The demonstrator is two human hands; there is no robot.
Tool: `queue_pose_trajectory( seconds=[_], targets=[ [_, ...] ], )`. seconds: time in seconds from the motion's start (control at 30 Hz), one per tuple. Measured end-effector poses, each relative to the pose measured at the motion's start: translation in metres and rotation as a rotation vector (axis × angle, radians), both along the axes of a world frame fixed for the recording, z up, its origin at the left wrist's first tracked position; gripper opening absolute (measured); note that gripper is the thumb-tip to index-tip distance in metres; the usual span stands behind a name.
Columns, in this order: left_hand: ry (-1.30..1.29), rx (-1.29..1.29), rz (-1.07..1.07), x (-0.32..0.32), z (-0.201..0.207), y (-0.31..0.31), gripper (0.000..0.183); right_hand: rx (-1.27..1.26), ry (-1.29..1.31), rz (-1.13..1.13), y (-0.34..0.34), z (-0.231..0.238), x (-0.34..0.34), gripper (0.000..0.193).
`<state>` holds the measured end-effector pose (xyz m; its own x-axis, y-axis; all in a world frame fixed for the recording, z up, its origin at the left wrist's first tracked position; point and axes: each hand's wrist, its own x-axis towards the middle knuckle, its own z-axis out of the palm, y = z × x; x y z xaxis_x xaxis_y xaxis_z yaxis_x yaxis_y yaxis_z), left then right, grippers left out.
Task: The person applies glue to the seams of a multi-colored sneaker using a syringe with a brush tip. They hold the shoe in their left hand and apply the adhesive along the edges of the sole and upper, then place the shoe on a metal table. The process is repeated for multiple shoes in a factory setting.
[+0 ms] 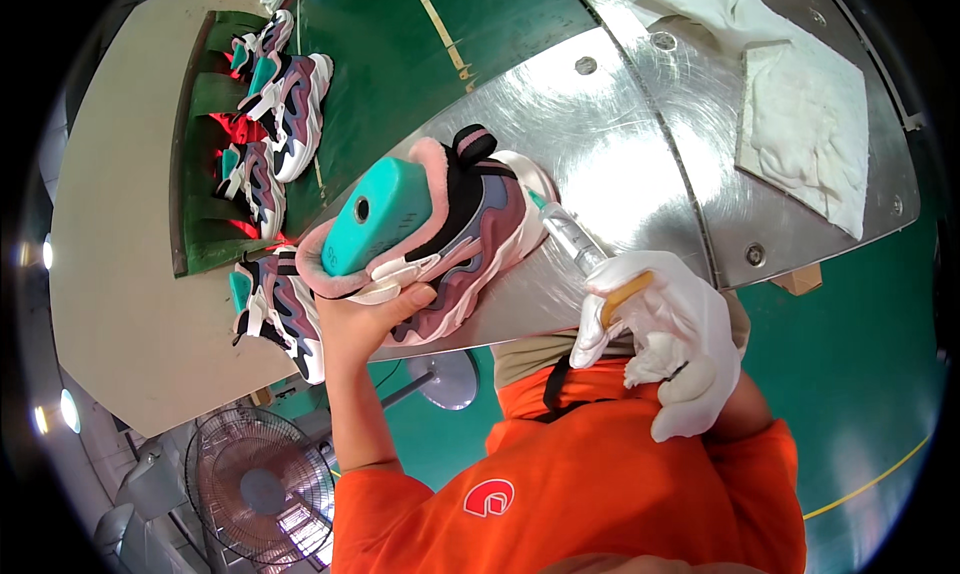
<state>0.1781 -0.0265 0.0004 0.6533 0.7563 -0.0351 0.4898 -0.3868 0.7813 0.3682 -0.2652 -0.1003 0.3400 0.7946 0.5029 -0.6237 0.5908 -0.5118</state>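
Note:
A pink, grey and white sneaker is tilted over the metal table edge, with a teal shoe last filling its opening. My bare left hand grips it by the near side, thumb over the white strap. My right hand, in a white glove, is closed around a clear syringe with a teal tip. That tip points at the white sole edge by the heel; whether it touches, I cannot tell. A tan piece shows at the gloved fingers, and crumpled white material bulges from the palm.
Several similar sneakers with teal lasts lie at the left along a green padded rack. A green belt runs behind. White cloth covers a pad on the metal table at the right. A floor fan stands lower left.

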Motion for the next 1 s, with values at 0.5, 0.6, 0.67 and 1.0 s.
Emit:
queue_pose_trajectory(
  seconds=[0.5,0.6,0.67,1.0],
  targets=[
    [-0.092,-0.023,-0.015,0.008,-0.001,-0.013,0.096,-0.102,-0.052,0.047,-0.003,0.002,0.007,0.086],
    [-0.191,0.037,-0.028,0.011,-0.004,-0.021,0.089,-0.339,0.057,-0.072,-0.013,0.020,0.002,0.091],
    [-0.251,0.105,-0.033,0.008,-0.010,-0.023,0.085,-0.505,-0.085,-0.297,-0.013,0.035,0.004,0.095],
    [-0.406,-0.105,-0.207,-0.047,-0.027,-0.022,0.081,-0.637,-1.127,-0.772,0.014,0.118,0.032,0.098]
  ],
)
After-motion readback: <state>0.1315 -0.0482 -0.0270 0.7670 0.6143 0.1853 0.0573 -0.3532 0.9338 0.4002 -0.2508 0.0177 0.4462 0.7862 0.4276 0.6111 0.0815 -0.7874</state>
